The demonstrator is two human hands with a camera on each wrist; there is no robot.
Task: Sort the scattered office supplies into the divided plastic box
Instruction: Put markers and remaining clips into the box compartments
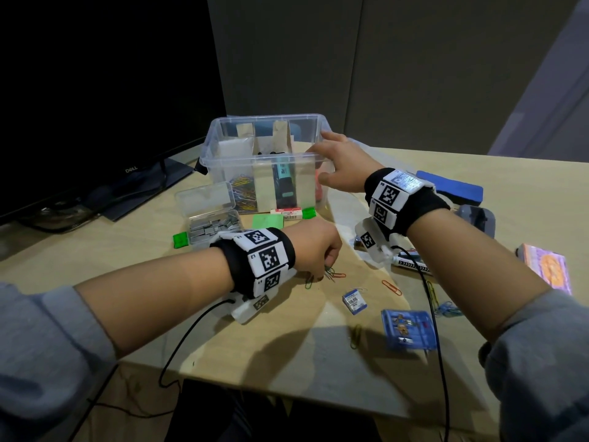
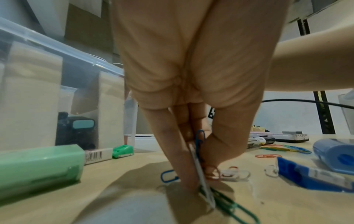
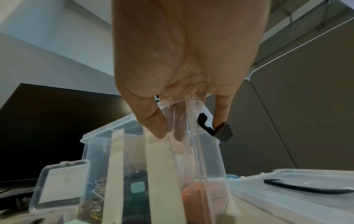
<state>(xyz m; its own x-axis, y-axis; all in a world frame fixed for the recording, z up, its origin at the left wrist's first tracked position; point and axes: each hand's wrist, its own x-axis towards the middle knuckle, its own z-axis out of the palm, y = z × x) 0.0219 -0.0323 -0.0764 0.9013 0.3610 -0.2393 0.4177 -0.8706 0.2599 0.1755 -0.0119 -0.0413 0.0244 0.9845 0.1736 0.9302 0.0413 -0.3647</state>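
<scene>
My left hand (image 1: 314, 247) pinches a bunch of paper clips (image 2: 205, 178) against the desk (image 1: 95, 260). My right hand (image 1: 342, 164) grips the right rim of the divided plastic box (image 1: 264, 122), near the desk's far edge.

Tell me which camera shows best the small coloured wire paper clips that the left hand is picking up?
The left wrist view: the left hand pinches the coloured wire paper clips close up, blue, silver and green. The head view shows only their tips under the fist. The right wrist view misses them, showing the right hand on the clear plastic box.
</scene>
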